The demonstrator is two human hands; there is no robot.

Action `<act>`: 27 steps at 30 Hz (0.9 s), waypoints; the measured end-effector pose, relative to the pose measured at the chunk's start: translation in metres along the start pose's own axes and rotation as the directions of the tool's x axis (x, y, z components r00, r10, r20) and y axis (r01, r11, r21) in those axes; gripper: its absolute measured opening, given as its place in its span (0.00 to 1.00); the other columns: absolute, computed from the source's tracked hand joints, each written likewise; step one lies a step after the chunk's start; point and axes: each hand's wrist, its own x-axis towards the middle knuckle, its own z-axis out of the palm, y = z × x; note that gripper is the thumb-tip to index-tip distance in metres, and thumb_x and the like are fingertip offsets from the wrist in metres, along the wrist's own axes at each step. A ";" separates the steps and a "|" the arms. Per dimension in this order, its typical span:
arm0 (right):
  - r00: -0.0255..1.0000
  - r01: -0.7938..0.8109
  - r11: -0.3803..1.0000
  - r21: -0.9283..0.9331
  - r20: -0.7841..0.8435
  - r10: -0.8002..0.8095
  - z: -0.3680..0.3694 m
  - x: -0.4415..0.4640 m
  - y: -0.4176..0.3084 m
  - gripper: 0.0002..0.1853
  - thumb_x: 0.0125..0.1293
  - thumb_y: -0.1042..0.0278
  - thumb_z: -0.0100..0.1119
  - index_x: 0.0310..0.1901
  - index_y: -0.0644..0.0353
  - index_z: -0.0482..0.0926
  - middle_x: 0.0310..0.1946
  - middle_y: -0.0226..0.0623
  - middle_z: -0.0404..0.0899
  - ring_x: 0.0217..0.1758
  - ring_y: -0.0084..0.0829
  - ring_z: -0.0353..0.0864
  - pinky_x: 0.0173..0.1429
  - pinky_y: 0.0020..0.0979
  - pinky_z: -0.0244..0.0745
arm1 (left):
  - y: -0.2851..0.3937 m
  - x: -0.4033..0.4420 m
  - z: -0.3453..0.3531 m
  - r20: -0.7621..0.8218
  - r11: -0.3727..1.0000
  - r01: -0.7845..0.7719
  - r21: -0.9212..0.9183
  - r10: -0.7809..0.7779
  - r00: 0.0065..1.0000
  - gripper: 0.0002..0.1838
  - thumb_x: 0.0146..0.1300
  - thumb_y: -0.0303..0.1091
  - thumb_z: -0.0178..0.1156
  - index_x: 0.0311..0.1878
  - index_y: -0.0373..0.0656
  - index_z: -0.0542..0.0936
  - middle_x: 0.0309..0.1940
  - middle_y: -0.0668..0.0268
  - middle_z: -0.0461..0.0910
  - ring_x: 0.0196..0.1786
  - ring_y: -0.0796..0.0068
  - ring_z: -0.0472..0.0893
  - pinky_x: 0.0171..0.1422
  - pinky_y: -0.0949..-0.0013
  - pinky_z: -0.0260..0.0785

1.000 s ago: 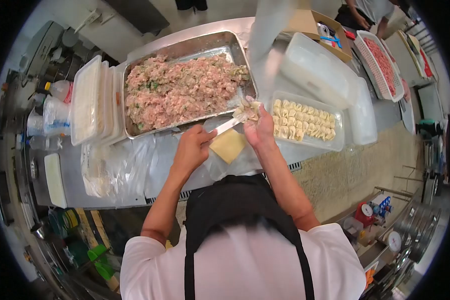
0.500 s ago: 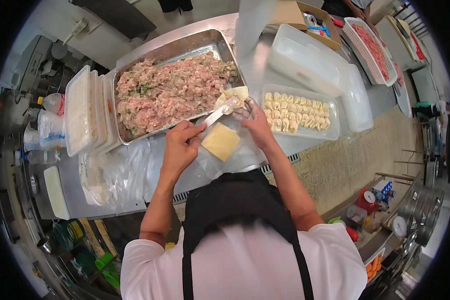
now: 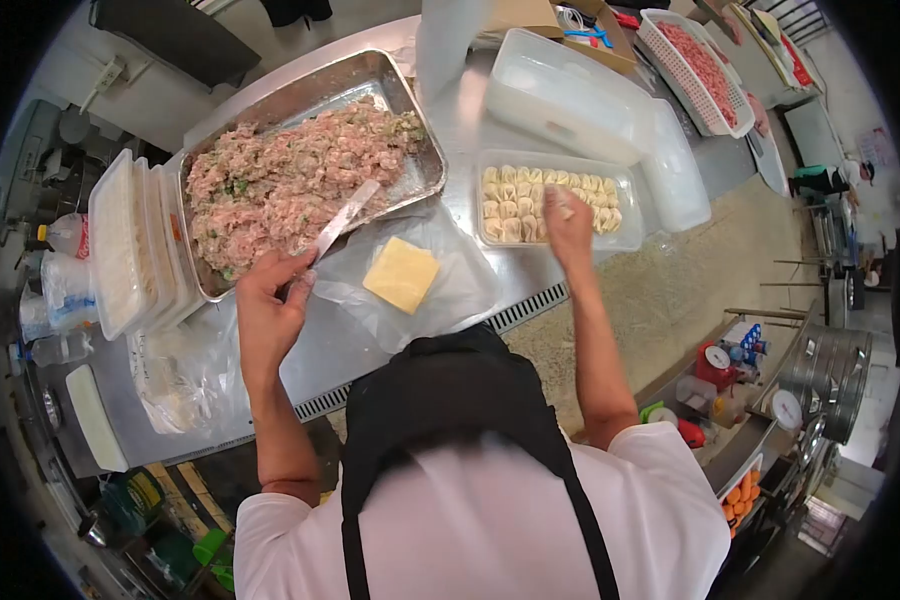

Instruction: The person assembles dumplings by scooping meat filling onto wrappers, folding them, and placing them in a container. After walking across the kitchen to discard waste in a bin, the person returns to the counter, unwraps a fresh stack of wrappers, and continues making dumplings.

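My left hand (image 3: 273, 305) is closed round the handle end of a flat spatula (image 3: 345, 220), whose blade lies over the near edge of a metal tray (image 3: 432, 165) of minced filling (image 3: 280, 180). My right hand (image 3: 570, 228) is closed above a clear plastic box (image 3: 625, 232) with rows of folded dumplings (image 3: 515, 208). A small pale piece shows at its fingers, perhaps a dumpling; its shape is partly hidden. Between my hands, a stack of square yellow wrappers (image 3: 402, 274) lies on plastic film (image 3: 462, 268).
Lidded boxes (image 3: 125, 245) stand left of the tray. Plastic bags (image 3: 175, 385) lie near the front left edge. Behind the dumplings are empty clear containers (image 3: 570, 95), a cardboard box (image 3: 610, 50) and a white basket of red meat (image 3: 695, 70). A person's hand (image 3: 758, 115) is beside the basket.
My right hand has moved right, from beside the tray to over the dumpling box, and closed. My left hand and the spatula have drawn away to the left. The whole view has shifted.
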 end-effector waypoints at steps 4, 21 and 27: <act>0.976 -0.141 0.928 -0.345 0.108 0.188 -0.054 0.014 0.028 0.19 0.73 0.56 0.58 0.41 0.69 0.82 0.30 0.52 0.81 0.35 0.48 0.80 0.44 0.42 0.75 | -0.005 -0.002 0.001 0.037 0.997 0.076 0.014 -0.076 0.996 0.19 0.57 0.15 0.63 0.53 0.36 0.86 0.33 0.69 0.75 0.31 0.83 0.67 0.35 0.78 0.58; 0.961 -0.113 0.856 -0.504 0.163 0.222 -0.029 0.005 0.065 0.26 0.39 0.76 0.79 0.42 0.61 0.76 0.31 0.41 0.84 0.38 0.45 0.86 0.44 0.41 0.79 | -0.015 0.001 -0.001 0.020 0.999 0.039 0.030 -0.040 0.999 0.19 0.56 0.19 0.65 0.53 0.40 0.86 0.28 0.65 0.74 0.27 0.76 0.68 0.33 0.72 0.61; 0.985 0.122 0.847 -0.518 0.168 -0.040 -0.018 -0.002 -0.004 0.21 0.46 0.77 0.77 0.44 0.60 0.80 0.36 0.40 0.86 0.38 0.39 0.86 0.41 0.36 0.80 | -0.027 -0.004 -0.003 -0.035 0.997 0.066 0.028 -0.065 0.997 0.18 0.55 0.22 0.66 0.51 0.40 0.86 0.30 0.62 0.77 0.27 0.73 0.69 0.33 0.70 0.62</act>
